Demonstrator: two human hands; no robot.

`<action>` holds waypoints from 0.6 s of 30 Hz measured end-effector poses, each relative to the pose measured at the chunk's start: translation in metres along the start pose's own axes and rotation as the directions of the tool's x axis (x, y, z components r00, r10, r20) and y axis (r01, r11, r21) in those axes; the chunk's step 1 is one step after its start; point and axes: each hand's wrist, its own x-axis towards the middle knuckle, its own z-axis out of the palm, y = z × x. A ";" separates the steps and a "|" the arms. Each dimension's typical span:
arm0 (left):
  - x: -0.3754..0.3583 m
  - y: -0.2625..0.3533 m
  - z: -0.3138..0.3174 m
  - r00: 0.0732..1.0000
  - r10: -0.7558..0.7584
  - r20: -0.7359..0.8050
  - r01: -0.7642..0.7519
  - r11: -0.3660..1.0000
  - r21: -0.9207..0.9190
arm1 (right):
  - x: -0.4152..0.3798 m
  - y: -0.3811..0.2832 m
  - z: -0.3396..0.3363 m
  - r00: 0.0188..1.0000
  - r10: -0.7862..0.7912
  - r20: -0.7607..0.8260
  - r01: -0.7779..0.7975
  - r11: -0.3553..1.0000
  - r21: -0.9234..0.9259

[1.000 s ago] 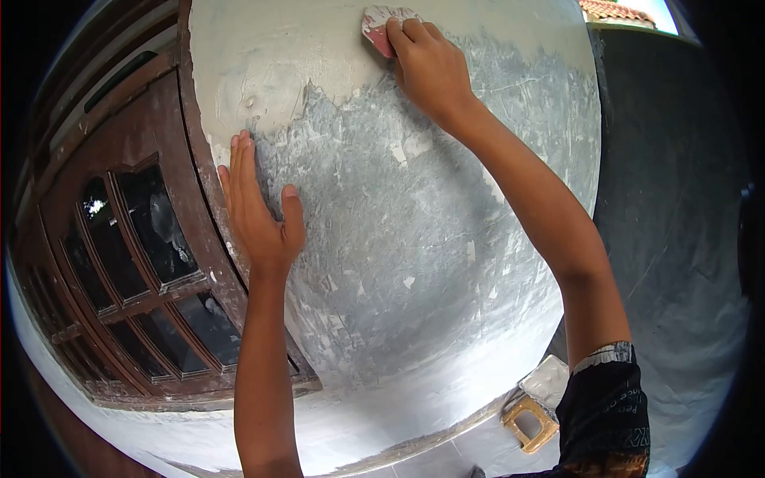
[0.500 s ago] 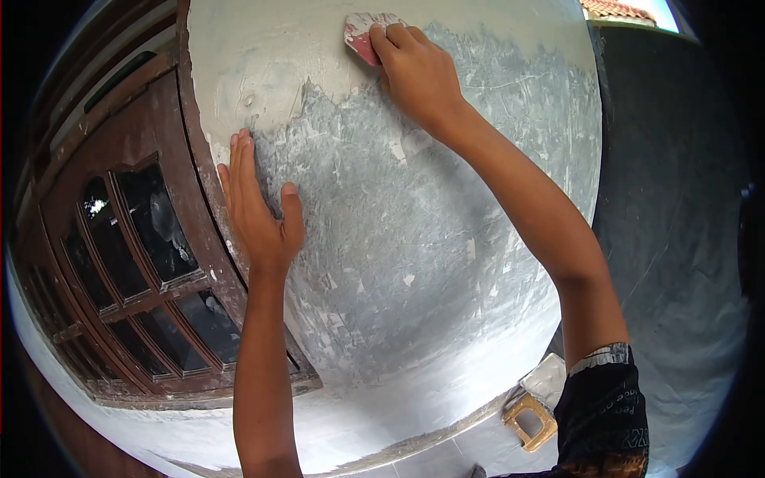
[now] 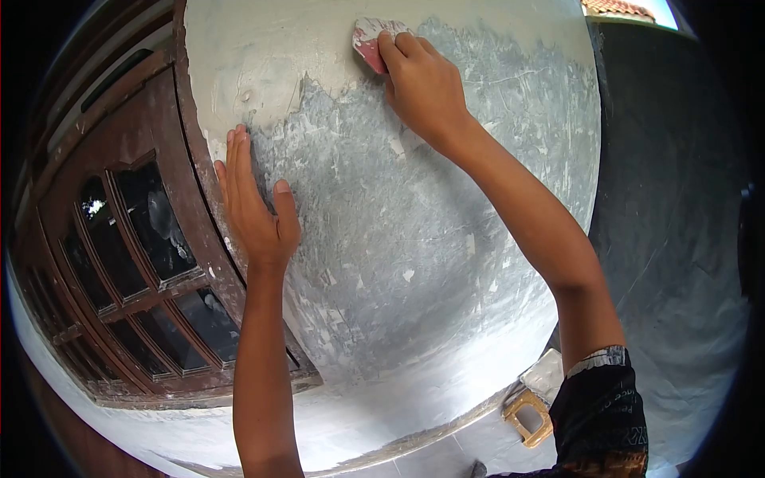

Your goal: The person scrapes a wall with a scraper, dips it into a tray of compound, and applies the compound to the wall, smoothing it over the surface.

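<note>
1. Dark brown wooden window frame with small glass panes (image 3: 135, 263) borders the grey, patchy plastered wall (image 3: 414, 239) on the left.
2. Left hand (image 3: 253, 199) lies flat and released on that wall beside the frame; keeping it braced there would steady the body.
3. Right hand (image 3: 422, 88) is clenched on a small red, plaster-smeared scraper (image 3: 368, 40) pressed high on the wall; best held at a shallow angle with even pressure.
</note>
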 end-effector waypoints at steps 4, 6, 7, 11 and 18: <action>0.000 0.000 -0.001 1.000 -0.008 -0.004 0.008 1.000 0.000 | -0.056 -0.047 -0.011 0.984 -0.146 0.098 0.143 0.989 0.038; 0.001 0.000 0.000 1.000 -0.002 -0.006 0.002 1.000 0.000 | -0.069 -0.067 -0.026 0.981 -0.167 0.101 0.151 0.977 0.153; 0.002 0.001 -0.001 1.000 -0.006 -0.003 0.006 1.000 -0.013 | -0.063 -0.069 -0.033 0.985 -0.152 0.084 0.134 0.972 0.193; 0.000 -0.001 -0.002 1.000 -0.009 0.015 0.009 1.000 -0.006 | -0.005 -0.022 -0.016 0.997 -0.030 -0.068 0.035 0.997 0.073; 0.000 0.001 -0.003 1.000 -0.026 0.012 0.026 0.999 -0.025 | -0.065 -0.068 -0.018 0.982 -0.112 0.153 0.095 0.989 0.115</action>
